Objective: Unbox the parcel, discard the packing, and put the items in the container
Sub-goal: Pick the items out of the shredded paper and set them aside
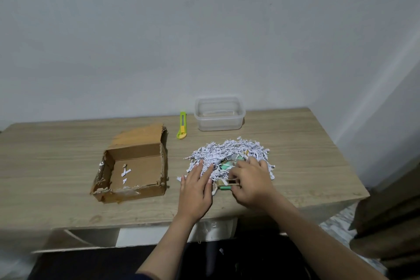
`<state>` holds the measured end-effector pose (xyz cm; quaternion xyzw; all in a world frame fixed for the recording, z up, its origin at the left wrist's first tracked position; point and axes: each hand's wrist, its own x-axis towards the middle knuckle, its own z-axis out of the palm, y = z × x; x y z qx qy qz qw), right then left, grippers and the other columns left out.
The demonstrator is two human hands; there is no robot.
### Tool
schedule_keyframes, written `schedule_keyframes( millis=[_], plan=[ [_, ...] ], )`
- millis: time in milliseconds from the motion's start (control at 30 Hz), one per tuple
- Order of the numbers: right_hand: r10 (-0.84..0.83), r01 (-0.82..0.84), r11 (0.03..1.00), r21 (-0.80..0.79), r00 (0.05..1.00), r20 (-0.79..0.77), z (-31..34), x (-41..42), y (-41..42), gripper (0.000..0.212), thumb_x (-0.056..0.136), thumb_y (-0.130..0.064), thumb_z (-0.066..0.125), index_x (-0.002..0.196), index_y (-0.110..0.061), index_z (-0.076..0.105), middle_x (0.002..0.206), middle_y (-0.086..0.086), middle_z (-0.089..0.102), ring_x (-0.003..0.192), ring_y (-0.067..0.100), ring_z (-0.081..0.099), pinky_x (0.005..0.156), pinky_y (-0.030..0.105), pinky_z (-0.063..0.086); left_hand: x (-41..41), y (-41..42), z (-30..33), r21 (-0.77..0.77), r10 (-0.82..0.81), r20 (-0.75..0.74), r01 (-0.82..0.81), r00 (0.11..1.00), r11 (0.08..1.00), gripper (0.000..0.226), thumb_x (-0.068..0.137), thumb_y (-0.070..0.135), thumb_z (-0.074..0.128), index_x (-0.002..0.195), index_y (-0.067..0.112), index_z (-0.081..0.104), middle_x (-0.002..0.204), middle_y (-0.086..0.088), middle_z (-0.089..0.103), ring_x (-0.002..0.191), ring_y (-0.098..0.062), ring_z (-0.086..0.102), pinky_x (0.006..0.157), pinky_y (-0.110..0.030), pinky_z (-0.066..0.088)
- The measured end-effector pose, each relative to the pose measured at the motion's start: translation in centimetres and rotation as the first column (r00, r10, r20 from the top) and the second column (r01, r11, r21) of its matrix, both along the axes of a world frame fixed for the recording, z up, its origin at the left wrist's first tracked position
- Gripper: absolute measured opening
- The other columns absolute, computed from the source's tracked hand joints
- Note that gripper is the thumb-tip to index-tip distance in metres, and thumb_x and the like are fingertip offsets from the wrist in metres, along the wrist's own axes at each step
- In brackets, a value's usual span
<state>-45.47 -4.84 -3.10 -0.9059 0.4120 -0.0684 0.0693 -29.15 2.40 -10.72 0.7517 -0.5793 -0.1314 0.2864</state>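
A heap of shredded white paper (229, 152) lies on the wooden table (56, 150), right of centre. My left hand (196, 188) rests flat on the heap's near left edge, fingers spread. My right hand (251, 183) curls over a small wooden and green item (227, 185) at the heap's front. A mint-green item (227, 166) peeks out of the shreds between my hands. The torn cardboard box (134, 166) stands open to the left, holding only a few paper scraps. A clear plastic container (219, 113) sits empty at the back.
A green and yellow utility knife (182, 125) lies between the box and the container. The wall rises just behind the table. The table's right edge is near my right forearm, with a dark piece of furniture (391, 223) beyond it.
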Motion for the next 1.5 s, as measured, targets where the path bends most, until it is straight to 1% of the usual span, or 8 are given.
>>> schedule_keyframes(
  millis=[167, 233, 367, 500, 800, 1200, 1300, 1500],
  plan=[
    [-0.174, 0.144, 0.979, 0.142, 0.958, 0.227, 2.2, -1.7, -0.1, 0.03, 0.064, -0.055, 0.056, 0.085, -0.035, 0.063, 0.092, -0.012, 0.048, 0.096, 0.012, 0.042, 0.081, 0.03, 0.022, 0.0, 0.0, -0.2, 0.004, 0.005, 0.001, -0.005, 1.0, 1.0, 0.051, 0.091, 0.047, 0.019, 0.14, 0.043, 0.036, 0.154, 0.009, 0.029, 0.142, -0.014, 0.024, 0.114, -0.044, 0.015],
    [-0.226, 0.137, 0.961, 0.24, 0.889, 0.397, 3.4, -2.1, -0.2, 0.019, 0.064, -0.046, 0.072, 0.076, -0.037, 0.062, 0.091, -0.011, 0.055, 0.093, 0.01, 0.047, 0.085, 0.031, 0.029, 0.0, 0.0, -0.2, 0.005, 0.005, 0.002, -0.005, 1.0, 1.0, 0.052, 0.091, 0.048, 0.017, 0.14, 0.044, 0.035, 0.154, 0.009, 0.028, 0.143, -0.014, 0.023, 0.115, -0.044, 0.015],
    [-0.426, 0.001, 0.857, 0.515, 0.563, 0.708, 5.3, -2.9, -0.9, 0.024, 0.071, -0.008, 0.078, 0.075, -0.026, 0.063, 0.078, -0.007, 0.066, 0.068, 0.001, 0.062, 0.07, 0.02, 0.049, 0.0, 0.0, -0.2, 0.005, 0.006, 0.007, -0.006, 1.0, 1.0, 0.054, 0.09, 0.049, 0.016, 0.14, 0.044, 0.034, 0.154, 0.008, 0.028, 0.143, -0.015, 0.023, 0.115, -0.046, 0.015],
    [-0.588, 0.084, 0.8, 0.594, 0.303, 0.75, 6.0, -4.1, -3.3, 0.013, 0.08, -0.005, 0.07, 0.09, -0.012, 0.064, 0.074, 0.0, 0.064, 0.055, -0.004, 0.06, 0.055, 0.011, 0.051, -0.1, 0.1, -0.1, -0.004, 0.011, 0.019, -0.011, 1.0, 1.0, 0.054, 0.09, 0.048, 0.016, 0.14, 0.042, 0.036, 0.154, 0.008, 0.03, 0.142, -0.016, 0.026, 0.114, -0.046, 0.017],
    [-0.645, 0.504, 0.763, 0.405, 0.549, 0.532, 0.2, -8.8, -11.6, 0.024, 0.082, -0.022, 0.065, 0.103, -0.014, 0.072, 0.077, 0.005, 0.066, 0.074, 0.023, 0.062, 0.071, 0.029, 0.047, -0.2, 0.0, -0.3, -0.014, 0.016, 0.047, -0.015, 0.999, 1.0, 0.053, 0.091, 0.047, 0.017, 0.14, 0.041, 0.038, 0.152, 0.008, 0.032, 0.141, -0.016, 0.028, 0.113, -0.047, 0.021],
    [-0.753, 0.689, 0.657, 0.306, 0.59, 0.29, -3.0, -8.9, -17.0, 0.035, 0.083, -0.029, 0.061, 0.116, -0.018, 0.063, 0.119, 0.018, 0.06, 0.116, 0.039, 0.05, 0.096, 0.046, 0.041, 0.0, -0.6, -0.5, -0.034, 0.022, 0.094, -0.019, 0.995, 0.999, 0.047, 0.093, 0.044, 0.025, 0.138, 0.042, 0.041, 0.148, 0.005, 0.04, 0.137, -0.02, 0.037, 0.107, -0.053, 0.032],
    [-0.61, 0.585, 0.786, 0.201, 0.68, 0.406, -1.9, -7.0, -14.4, 0.031, 0.084, -0.022, 0.059, 0.115, -0.019, 0.063, 0.116, 0.013, 0.059, 0.114, 0.034, 0.048, 0.096, 0.045, 0.038, -0.1, -0.6, -0.4, -0.031, 0.019, 0.086, -0.017, 0.996, 0.999, 0.048, 0.093, 0.046, 0.025, 0.138, 0.042, 0.04, 0.149, 0.006, 0.038, 0.138, -0.019, 0.034, 0.109, -0.053, 0.028],
    [-0.145, 0.008, 0.974, 0.226, 0.79, 0.595, -0.5, -2.4, -5.6, 0.021, 0.087, -0.015, 0.058, 0.107, -0.014, 0.067, 0.094, -0.006, 0.063, 0.087, 0.012, 0.057, 0.078, 0.027, 0.05, -0.3, -0.4, -0.1, -0.052, 0.016, 0.094, -0.011, 0.995, 0.999, 0.051, 0.09, 0.055, 0.03, 0.137, 0.04, 0.043, 0.149, 0.004, 0.038, 0.138, -0.019, 0.034, 0.108, -0.055, 0.025]
  ],
)
